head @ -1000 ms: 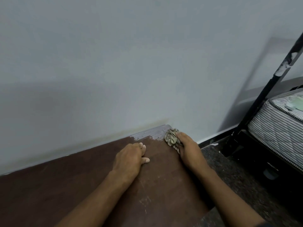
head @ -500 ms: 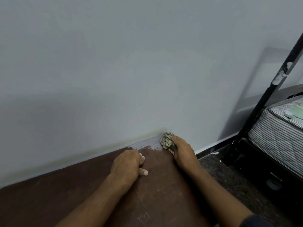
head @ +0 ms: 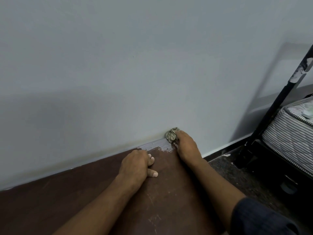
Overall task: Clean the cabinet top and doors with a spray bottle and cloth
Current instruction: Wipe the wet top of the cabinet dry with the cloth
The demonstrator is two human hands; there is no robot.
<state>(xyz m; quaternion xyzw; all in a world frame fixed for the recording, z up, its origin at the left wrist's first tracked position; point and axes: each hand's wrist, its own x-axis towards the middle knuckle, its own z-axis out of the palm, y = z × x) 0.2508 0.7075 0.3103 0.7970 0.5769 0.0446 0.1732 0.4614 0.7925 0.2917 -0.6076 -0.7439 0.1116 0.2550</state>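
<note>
Brown laminate, scuffed with pale scratches, is the dark flat cabinet top (head: 71, 206) I am leaning over, and my right hand (head: 185, 146) has its fingers curled round a crumpled grey-green cloth (head: 171, 134), pressing it into the far right corner where the top meets the pale grey painted wall (head: 135, 65). My left hand (head: 135, 167) rests on the surface just beside it, fingers loosely bent and holding nothing, propping my weight. A strip of grey paint smear (head: 155, 146) runs along the back edge here, and I judge that scrubbing it hard could drag flakes across the wood or scuff the wall instead. The cloth sits right at the corner, so a stroke carried too far right could slip off the edge toward the dark speckled floor (head: 237, 177) and pitch me forward. I see no spray bottle, so I may be rubbing dry, which could merely spread the dirt. Near the black metal bed frame (head: 277, 102) and striped mattress (head: 288, 133) my elbow has little room.
</note>
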